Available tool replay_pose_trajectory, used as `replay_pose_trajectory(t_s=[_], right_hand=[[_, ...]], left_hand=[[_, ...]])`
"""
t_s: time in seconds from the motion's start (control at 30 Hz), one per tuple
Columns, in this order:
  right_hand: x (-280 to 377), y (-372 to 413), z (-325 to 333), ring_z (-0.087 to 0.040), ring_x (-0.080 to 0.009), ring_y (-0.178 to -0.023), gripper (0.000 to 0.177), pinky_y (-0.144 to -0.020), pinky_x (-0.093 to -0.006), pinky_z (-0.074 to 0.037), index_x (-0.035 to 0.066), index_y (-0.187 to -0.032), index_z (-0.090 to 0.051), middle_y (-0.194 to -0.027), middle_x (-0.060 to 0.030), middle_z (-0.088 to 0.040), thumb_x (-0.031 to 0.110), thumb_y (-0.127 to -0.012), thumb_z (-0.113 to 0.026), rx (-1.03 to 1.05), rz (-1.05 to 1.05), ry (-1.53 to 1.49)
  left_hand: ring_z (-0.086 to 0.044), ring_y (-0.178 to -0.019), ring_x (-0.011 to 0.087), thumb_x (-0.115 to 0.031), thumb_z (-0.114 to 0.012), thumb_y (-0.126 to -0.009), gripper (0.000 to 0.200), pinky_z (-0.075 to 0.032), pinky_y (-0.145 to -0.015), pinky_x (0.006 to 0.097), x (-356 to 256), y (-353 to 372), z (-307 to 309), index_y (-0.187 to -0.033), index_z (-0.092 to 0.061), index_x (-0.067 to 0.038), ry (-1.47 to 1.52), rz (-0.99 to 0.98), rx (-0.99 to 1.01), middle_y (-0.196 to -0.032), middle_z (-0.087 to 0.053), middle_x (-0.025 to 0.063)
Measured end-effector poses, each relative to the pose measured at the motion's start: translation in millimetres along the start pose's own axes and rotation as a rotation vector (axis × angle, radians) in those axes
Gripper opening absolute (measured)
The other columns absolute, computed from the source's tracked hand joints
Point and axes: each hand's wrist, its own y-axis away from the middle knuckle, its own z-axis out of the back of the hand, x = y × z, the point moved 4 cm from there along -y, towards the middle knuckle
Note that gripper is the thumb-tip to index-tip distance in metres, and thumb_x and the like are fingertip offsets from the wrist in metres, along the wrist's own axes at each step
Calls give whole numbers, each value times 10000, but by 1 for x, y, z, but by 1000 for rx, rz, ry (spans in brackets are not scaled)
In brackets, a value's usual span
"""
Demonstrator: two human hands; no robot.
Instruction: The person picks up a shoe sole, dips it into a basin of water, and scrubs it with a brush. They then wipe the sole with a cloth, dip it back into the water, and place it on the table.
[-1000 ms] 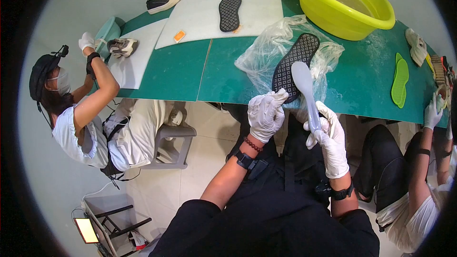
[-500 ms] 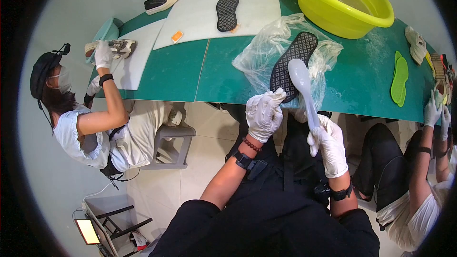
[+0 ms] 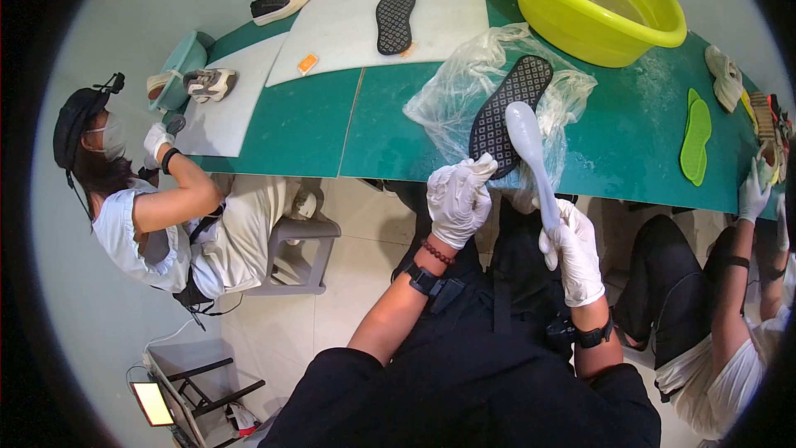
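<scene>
My left hand (image 3: pixel 458 202), in a white glove, is closed at the near end of a black patterned insole (image 3: pixel 516 104), its fingertips pinching that end. The insole lies slanted over a crumpled clear plastic bag (image 3: pixel 452 99) at the green table's front edge. In my right hand (image 3: pixel 574 253), also gloved, is the handle of a white brush (image 3: pixel 535 149), the fingers wrapped round it. The brush's broad head is over the right side of the insole's lower half; its bristles are hidden, and contact cannot be made out.
A yellow-green basin (image 3: pixel 597 12) of cloudy water stands behind the bag. Another black insole (image 3: pixel 395 20) lies on a white board (image 3: pixel 332 21). Green insoles (image 3: pixel 696 137) are at right. Co-workers (image 3: pixel 157 232) sit on both sides, one left, one right.
The brush has shifted very slightly in my right hand. At left, the co-worker's hand has moved down from the shoes and now holds a small dark object. My left hand has stayed put.
</scene>
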Motion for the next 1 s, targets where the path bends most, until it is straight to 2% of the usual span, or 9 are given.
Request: replay_pose_trajectory(t_s=[0.23, 0.53, 0.63, 0.73, 0.83, 1.0], right_hand=[[-5, -3, 2, -376, -42, -401, 286, -394, -200, -291, 22, -1167, -608, -618, -11, -552, 73, -920, -474, 7, 1, -4], [3, 1, 5, -404, -35, -427, 334, -414, -184, -309, 2, -1205, -598, -637, -10, -563, 103, -903, -496, 6, 27, 26], [16, 6, -1, -420, -37, -439, 374, -429, -179, -329, -9, -1250, -577, -659, -15, -575, 127, -909, -506, 52, 74, 40], [24, 9, -11, -419, -41, -461, 411, -454, -179, -305, 0, -1227, -579, -677, -1, -570, 276, -923, -553, 26, 70, 52], [18, 4, -7, -431, -47, -467, 406, -465, -178, -323, -2, -1229, -575, -691, -7, -576, 266, -926, -552, 84, -7, 66], [14, 2, -9, -434, -43, -465, 398, -468, -172, -340, -7, -1223, -578, -698, -13, -587, 265, -933, -560, 91, -24, 42]], left_hand=[[-666, -968, 233, 24, -611, -739, 407, -459, -900, 369, 1, 0, -1, -1099, -712, -137, 12, 2, -3, -1094, -720, 34], [-666, -975, 230, 25, -617, -739, 410, -454, -907, 367, 0, 0, 0, -1104, -712, -136, -8, 4, 0, -1101, -719, 31], [-666, -977, 230, 26, -617, -739, 412, -453, -907, 367, 0, 0, 0, -1107, -711, -134, -7, 2, -2, -1106, -718, 30], [-667, -977, 228, 27, -616, -737, 419, -451, -909, 366, 0, -1, 0, -1113, -710, -133, 6, 4, -2, -1107, -718, 29], [-667, -976, 225, 28, -613, -736, 425, -450, -910, 365, 1, 0, -1, -1118, -710, -132, -3, -3, -1, -1107, -718, 30], [-665, -976, 227, 27, -608, -737, 434, -449, -910, 368, 0, 0, 0, -1129, -707, -133, -1, -3, 7, -1108, -717, 29]])
